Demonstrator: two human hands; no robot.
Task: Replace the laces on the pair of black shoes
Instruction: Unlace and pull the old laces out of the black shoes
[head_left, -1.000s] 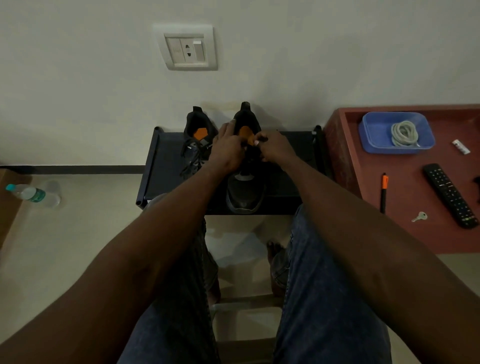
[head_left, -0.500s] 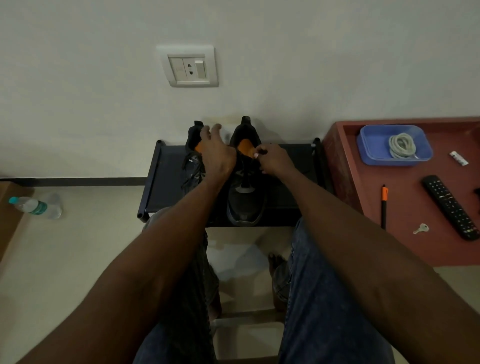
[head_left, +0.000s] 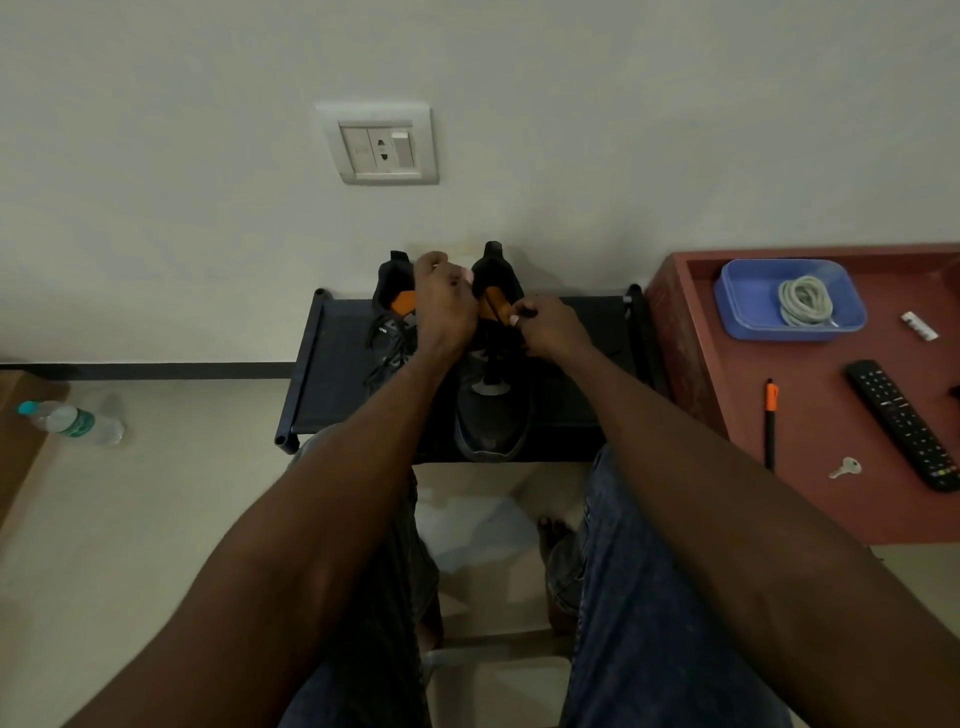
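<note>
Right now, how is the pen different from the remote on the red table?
The pen is thin and has an orange top; the remote is wide, flat and all black with little buttons. The pen lies straight toward the person, while the remote lies slanted. The pen is nearer the shoes. Both lie loose on the red table, apart, with a key between their near ends.

Under your right hand (head_left: 550, 328) stands one black shoe (head_left: 493, 410) with an orange tongue, toe toward you. Its mate (head_left: 390, 332) sits just left of your left hand (head_left: 444, 306), laces loose.
</note>
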